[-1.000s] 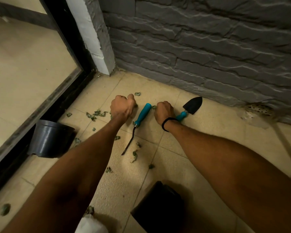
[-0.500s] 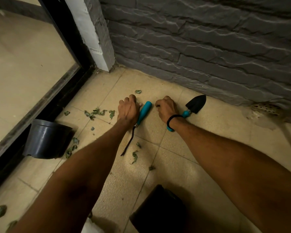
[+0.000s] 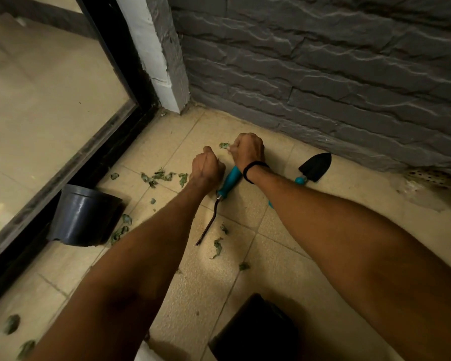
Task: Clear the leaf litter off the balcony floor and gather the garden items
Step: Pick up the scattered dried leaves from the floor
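Note:
Green leaf scraps (image 3: 162, 176) lie scattered over the beige floor tiles. My right hand (image 3: 248, 149) reaches toward the wall corner, and its curled fingertips pinch a small leaf (image 3: 224, 145). Just left of it, my left hand (image 3: 206, 168) is balled into a fist above the floor; whatever is inside is hidden. A weeder with a teal handle (image 3: 231, 178) and a thin metal shaft lies between my wrists. A black trowel (image 3: 317, 165) with a teal grip lies to the right of my right wrist.
A black plant pot (image 3: 84, 214) lies tipped beside the dark door frame (image 3: 94, 165) on the left. A dark container (image 3: 255, 329) stands at the bottom centre. The grey stone wall (image 3: 323, 87) closes the back. A floor drain (image 3: 432, 175) sits at the far right.
My right hand moved forward from the trowel handle to the leaf near the wall. My left hand lifted off the floor by the weeder handle and curled into a fist.

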A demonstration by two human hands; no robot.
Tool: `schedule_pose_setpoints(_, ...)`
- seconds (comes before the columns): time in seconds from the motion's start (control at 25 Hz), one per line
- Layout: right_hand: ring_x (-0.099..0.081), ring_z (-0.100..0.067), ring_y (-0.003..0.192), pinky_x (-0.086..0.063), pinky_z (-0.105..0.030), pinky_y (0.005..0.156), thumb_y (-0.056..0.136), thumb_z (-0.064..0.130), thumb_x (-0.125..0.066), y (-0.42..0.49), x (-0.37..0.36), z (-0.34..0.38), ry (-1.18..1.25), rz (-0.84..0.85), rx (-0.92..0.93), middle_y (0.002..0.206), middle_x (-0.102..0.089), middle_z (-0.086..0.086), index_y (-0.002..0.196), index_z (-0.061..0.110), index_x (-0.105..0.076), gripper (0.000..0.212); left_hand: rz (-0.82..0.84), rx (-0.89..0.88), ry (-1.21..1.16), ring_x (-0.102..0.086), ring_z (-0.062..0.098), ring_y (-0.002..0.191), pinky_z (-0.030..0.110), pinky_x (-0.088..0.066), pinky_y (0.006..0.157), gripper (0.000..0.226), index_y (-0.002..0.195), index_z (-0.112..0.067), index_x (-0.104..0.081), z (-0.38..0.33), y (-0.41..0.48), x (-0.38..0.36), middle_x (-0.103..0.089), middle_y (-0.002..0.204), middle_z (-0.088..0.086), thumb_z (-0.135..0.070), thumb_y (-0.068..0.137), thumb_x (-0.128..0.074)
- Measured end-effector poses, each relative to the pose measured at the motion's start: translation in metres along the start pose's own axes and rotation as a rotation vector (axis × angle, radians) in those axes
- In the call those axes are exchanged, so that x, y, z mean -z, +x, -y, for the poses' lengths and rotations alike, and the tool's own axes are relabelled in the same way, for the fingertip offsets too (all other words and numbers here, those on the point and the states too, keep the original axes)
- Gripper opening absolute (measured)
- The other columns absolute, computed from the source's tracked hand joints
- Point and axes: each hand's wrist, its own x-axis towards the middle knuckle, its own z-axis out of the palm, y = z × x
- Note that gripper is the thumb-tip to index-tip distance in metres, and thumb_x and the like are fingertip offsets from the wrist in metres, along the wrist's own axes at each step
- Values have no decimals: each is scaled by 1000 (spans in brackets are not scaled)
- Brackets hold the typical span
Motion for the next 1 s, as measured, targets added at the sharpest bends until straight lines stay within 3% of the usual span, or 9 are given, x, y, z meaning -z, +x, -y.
schedule_pose_setpoints(0.12,-62,-27,103,-51,-33,83,94,19,-63,8,-17,15,-44,57,21,111,-65,-14,108,7,-68,20,-25,30,-60,-63,29,93,48,-57,83,29,124,-6,-46,11,0,12,-60,104,11,-20,100,-50)
schedule_pose_setpoints(0.24,-55,-32,113,-49,-36,94,97,2,-47,12,-29,22,-145,106,61,128,-53,-17,124,8,-61,31,-137,28,-31,-63,31,93,46,-55,85,30,112,-2,-60,28,-8,25,-64,102,16,-25,103,-45)
schedule_pose_setpoints(0.32,-51,-34,116,-47,-39,98,97,-1,-41,11,-34,26,-229,102,84,132,-46,-18,123,7,-60,34,-182,32,-95,-64,31,86,43,-57,81,33,99,-3,-64,37,-15,31,-64,93,14,-27,103,-42)
schedule_pose_setpoints(0.44,-51,-33,116,-47,-39,97,96,1,-49,10,-33,33,-260,86,67,131,-47,-18,120,5,-59,27,-216,87,-235,-61,26,71,34,-52,66,37,81,-10,-61,45,-22,37,-61,78,11,-32,103,-42)
schedule_pose_setpoints(0.52,-55,-32,115,-50,-37,94,94,4,-56,9,-32,39,-190,96,10,128,-52,-18,119,4,-60,25,-244,140,-304,-60,25,71,36,-52,66,39,79,-12,-61,47,-22,41,-62,78,9,-36,104,-41)
schedule_pose_setpoints(0.68,-63,-27,94,-45,-27,66,90,13,-59,-6,-39,59,30,121,-44,101,-65,-12,102,6,-64,15,-269,252,-475,-64,24,90,43,-56,84,36,98,-14,-59,56,-10,53,-66,96,7,-40,106,-37)
schedule_pose_setpoints(0.84,-66,-24,96,-56,-35,84,87,18,-62,-15,-39,72,211,274,-88,102,-71,-7,104,9,-70,20,-253,353,-647,-62,21,102,45,-55,95,20,102,-20,-59,63,-7,80,-63,110,5,-25,106,-39)
schedule_pose_setpoints(0.92,-70,-22,90,-60,-35,80,84,16,-67,-20,-38,73,360,337,-207,98,-72,-8,101,7,-71,20,-248,298,-624,-62,18,105,42,-54,98,27,111,-14,-64,64,-9,97,-62,111,2,-22,107,-39)
schedule_pose_setpoints(1.0,-70,-19,80,-61,-30,69,80,14,-68,-26,-36,74,515,340,-311,96,-72,-7,94,5,-66,17,-270,250,-565,-63,17,96,37,-55,92,36,107,-10,-68,69,-9,111,-65,102,1,-31,108,-38)
